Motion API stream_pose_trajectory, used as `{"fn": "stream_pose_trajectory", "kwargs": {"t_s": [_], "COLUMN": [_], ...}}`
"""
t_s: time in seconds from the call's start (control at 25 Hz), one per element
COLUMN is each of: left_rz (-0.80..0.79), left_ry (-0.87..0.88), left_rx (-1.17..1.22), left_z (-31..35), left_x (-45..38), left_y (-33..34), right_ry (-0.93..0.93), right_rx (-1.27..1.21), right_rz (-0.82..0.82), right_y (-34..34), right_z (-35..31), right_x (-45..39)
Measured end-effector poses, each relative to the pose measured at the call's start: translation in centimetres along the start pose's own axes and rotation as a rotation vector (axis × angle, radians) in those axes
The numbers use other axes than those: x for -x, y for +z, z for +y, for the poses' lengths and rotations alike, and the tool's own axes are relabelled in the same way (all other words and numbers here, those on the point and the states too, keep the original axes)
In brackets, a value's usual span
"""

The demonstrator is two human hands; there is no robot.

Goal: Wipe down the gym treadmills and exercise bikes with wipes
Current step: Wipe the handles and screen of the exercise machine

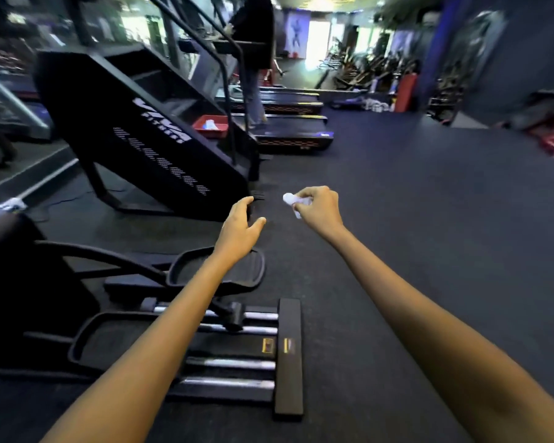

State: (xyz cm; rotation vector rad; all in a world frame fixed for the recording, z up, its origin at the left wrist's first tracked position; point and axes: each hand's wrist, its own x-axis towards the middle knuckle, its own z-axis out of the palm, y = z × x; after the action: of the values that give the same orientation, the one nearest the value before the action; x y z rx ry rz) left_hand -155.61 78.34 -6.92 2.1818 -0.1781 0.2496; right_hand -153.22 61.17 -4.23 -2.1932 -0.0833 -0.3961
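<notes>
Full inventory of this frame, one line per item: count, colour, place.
stair climber: 1, black with white lettering, left of centre
elliptical trainer: 1, black with silver rails, lower left
treadmills: at least 3, black, in a row behind the stair climber
red tray: 1, red, holds something white, beside the stair climber
other person: 1, dark top, standing on a treadmill
exercise bikes: several, dark, blurred, far right
floor: 1, dark grey
wipe: 1, white, crumpled, in right hand
left hand: empty, fingers spread
right hand: pinches the wipe
</notes>
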Motion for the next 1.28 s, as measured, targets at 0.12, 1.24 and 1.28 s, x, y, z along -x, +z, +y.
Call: {"fn": "stream_pose_trajectory", "kwargs": {"t_s": [0.12, 1.24, 1.28], "left_rz": [-0.07, 0.271, 0.304], "left_ry": [0.011, -0.404, -0.423], "left_rx": [0.019, -0.013, -0.027], "left_z": [1.9, -3.4, -4.3], "left_x": [-2.1, -41.7, -43.4], "left_y": [5.6, 23.9, 23.7], "right_ry": [0.045, -0.201, -0.243], "right_rx": [0.007, -0.012, -0.032], "right_rz": [-0.006, -0.482, -0.507], "right_y": [-3.5, 2.8, 4.0], "right_z": [4.4, 24.3, 24.3], "right_x": [-1.4, -47.9, -50.0]}}
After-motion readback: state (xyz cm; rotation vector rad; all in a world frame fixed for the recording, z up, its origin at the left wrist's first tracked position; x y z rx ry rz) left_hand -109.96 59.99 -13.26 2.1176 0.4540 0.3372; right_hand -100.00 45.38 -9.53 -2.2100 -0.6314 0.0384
